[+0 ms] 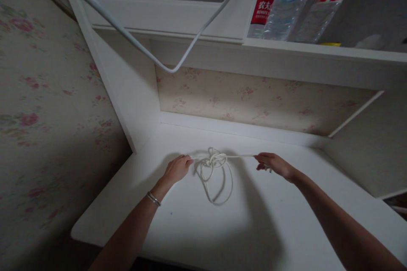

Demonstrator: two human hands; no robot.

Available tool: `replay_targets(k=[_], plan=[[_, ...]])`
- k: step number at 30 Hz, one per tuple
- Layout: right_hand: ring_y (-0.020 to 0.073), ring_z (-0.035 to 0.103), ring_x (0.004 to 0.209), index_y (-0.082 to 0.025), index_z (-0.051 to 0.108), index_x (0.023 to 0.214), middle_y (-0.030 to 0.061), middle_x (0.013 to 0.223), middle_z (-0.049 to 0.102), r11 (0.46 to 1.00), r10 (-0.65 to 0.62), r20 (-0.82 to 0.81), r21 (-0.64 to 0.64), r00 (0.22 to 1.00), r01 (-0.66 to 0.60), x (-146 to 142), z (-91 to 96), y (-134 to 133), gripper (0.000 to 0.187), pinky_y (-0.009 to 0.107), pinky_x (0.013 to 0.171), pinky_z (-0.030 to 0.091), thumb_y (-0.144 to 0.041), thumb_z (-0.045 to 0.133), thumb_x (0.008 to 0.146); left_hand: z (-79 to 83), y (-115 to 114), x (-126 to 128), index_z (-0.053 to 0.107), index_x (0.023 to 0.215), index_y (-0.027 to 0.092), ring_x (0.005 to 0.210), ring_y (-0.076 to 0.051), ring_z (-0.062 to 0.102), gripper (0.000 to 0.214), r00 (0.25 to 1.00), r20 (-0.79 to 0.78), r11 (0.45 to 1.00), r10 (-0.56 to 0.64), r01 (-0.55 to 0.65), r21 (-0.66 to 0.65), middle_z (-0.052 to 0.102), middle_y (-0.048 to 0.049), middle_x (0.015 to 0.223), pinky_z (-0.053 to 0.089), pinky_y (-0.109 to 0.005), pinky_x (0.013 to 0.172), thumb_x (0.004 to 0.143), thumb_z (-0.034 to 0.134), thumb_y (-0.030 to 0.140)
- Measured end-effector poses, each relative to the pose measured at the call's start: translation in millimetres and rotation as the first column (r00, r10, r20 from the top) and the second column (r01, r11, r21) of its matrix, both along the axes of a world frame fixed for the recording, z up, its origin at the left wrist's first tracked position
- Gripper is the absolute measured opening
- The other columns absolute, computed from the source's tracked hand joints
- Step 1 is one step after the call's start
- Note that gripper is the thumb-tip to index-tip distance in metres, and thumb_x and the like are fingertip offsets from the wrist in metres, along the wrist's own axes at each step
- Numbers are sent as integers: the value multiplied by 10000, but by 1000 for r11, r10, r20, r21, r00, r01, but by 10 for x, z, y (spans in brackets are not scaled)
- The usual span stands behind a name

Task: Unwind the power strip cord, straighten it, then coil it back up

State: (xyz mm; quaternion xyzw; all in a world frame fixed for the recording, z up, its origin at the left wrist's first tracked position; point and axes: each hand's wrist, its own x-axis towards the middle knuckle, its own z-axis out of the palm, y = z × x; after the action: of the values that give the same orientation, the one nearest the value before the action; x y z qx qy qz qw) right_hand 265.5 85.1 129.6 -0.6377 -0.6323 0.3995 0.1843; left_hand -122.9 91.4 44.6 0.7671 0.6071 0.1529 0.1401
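A thin white cord (218,160) is stretched sideways between my two hands, with a loose tangle of loops at its middle. One larger loop droops toward the near side, over the white desk top (197,233). My left hand (178,167) is closed on the cord at the left of the tangle; a silver bracelet (154,198) circles that wrist. At the right, my right hand (270,164) pinches the cord between thumb and fingers, and a short pale end shows below the fingers. The stretch of cord between tangle and right hand looks taut.
A grey-white cable (171,70) hangs in a V above the desk. Plastic water bottles (286,12) stand on the upper right shelf (318,48). A white side panel (124,80) and flowered wall (41,114) bound the left; another panel (362,156) stands right.
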Motion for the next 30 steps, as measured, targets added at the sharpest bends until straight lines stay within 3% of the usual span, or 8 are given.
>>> replay_targets(k=[5, 10, 14, 18, 22, 24, 26, 30], plan=[[183, 577, 656, -163, 606, 758, 113, 784, 708, 973, -231, 12, 29, 973, 230, 706, -242, -246, 459, 297, 594, 405, -605, 485, 778, -45, 176, -108, 625, 959, 219, 956, -194, 601, 339, 997, -19, 997, 79, -78, 12, 661, -71, 1002, 420, -286, 822, 964, 337, 397], [193, 575, 650, -147, 638, 804, 109, 778, 692, 965, -262, -54, -42, 964, 260, 762, -511, -605, 488, 308, 586, 398, -615, 503, 769, -119, 331, -45, 625, 968, 204, 980, -207, 602, 354, 988, -5, 988, 154, -154, 1, 665, -90, 1014, 426, -304, 842, 958, 335, 405], [199, 584, 693, -169, 563, 1196, 43, 718, 676, 969, -246, -164, -43, 955, 242, 379, -609, -904, 546, 298, 600, 391, -539, 538, 795, -192, 467, -28, 636, 958, 159, 1005, -226, 606, 397, 969, 40, 970, 243, -242, -22, 667, -139, 1026, 426, -320, 864, 959, 311, 386], [195, 604, 766, -151, 652, 1022, 59, 784, 685, 996, -68, -287, -78, 955, 47, -171, -542, -1035, 401, 298, 681, 424, -473, 525, 820, -234, 524, -34, 650, 946, 130, 995, -208, 611, 333, 960, 114, 967, 255, -250, -54, 675, -148, 1025, 426, -292, 861, 940, 348, 269], [198, 631, 856, -173, 630, 1057, 71, 973, 681, 953, 202, -412, -126, 888, -275, -740, -425, -928, 347, 285, 706, 459, -395, 564, 798, -240, 462, -10, 655, 976, 141, 933, -174, 613, 274, 960, 210, 983, 183, -177, -45, 689, -96, 967, 434, -259, 821, 885, 397, 149], [184, 637, 773, -181, 621, 1038, 56, 884, 690, 939, 322, -299, -18, 898, -342, -1016, -386, -806, 328, 260, 650, 443, -382, 598, 780, -238, 407, 13, 661, 969, 141, 891, -164, 615, 277, 957, 256, 990, 138, -136, -27, 688, -75, 916, 438, -251, 800, 875, 402, 132], [169, 619, 678, -181, 644, 936, 45, 755, 684, 934, 335, -34, 142, 941, -328, -1289, -358, -651, 259, 248, 611, 404, -398, 575, 813, -235, 349, 40, 668, 951, 142, 853, -156, 616, 272, 950, 296, 995, 96, -99, -3, 681, -65, 889, 440, -245, 785, 875, 407, 135], [182, 615, 683, -188, 673, 726, 79, 698, 680, 905, 69, 337, 374, 939, -200, -1788, -325, -283, 441, 262, 626, 361, -477, 400, 915, -219, 254, 113, 669, 958, 157, 829, -150, 612, 271, 933, 360, 998, 20, -43, 56, 671, -62, 930, 446, -246, 779, 892, 406, 164]])
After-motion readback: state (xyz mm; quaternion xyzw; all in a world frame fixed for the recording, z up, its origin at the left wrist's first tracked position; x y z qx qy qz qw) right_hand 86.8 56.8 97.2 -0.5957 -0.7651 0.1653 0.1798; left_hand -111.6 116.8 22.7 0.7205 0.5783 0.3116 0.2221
